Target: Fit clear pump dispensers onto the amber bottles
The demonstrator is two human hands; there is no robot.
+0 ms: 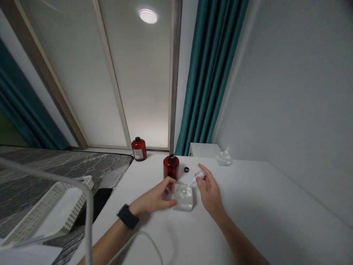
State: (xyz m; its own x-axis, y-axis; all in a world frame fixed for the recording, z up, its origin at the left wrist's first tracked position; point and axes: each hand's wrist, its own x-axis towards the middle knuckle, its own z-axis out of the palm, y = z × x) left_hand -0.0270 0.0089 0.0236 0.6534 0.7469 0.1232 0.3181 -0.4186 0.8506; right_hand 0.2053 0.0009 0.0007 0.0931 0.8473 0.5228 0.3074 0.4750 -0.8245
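A clear, square glass bottle point(184, 200) stands on the white table, its round opening facing up. My left hand point(161, 195) curls its thumb and fingers against the left side of this bottle. Between thumb and fingers of my right hand point(211, 187) is a white cap with a thin pale stem point(199, 174). The stem slants down to the left, its tip close to the bottle's opening; I cannot tell whether it is inside. Just behind the glass bottle stands an uncapped dark red-brown bottle point(171, 168). A small black cap point(186, 169) lies to its right.
Another red-brown bottle point(139, 150) with a black cap and white label stands at the table's far left corner. Crumpled clear plastic point(224, 157) lies at the back right. A white cable point(149, 237) loops near the front edge. A white basket point(68, 230) is at left.
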